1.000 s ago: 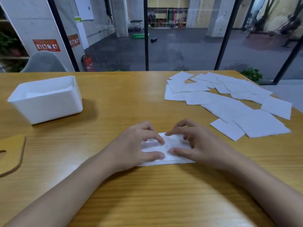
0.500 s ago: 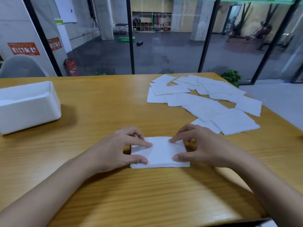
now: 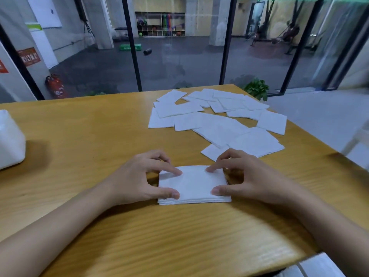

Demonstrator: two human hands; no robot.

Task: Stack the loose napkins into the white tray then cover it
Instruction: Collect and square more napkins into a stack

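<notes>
A small squared stack of white napkins (image 3: 194,184) lies on the wooden table in front of me. My left hand (image 3: 139,176) grips its left edge, with curled fingers on top and the thumb at the near side. My right hand (image 3: 245,176) grips the right edge the same way. Several loose white napkins (image 3: 215,120) lie spread over the far right of the table. The white tray (image 3: 10,142) shows only as a corner at the left edge of the view.
The wooden table (image 3: 89,136) ends at a glass wall behind and at its right edge beside the loose napkins. A green plant (image 3: 256,89) stands past the far right corner. A white object (image 3: 319,266) shows at the bottom right.
The view has turned right, so the tray has slid to the left edge. The napkin stack under my hands has become squarer and neater, and both hands have stayed on its sides.
</notes>
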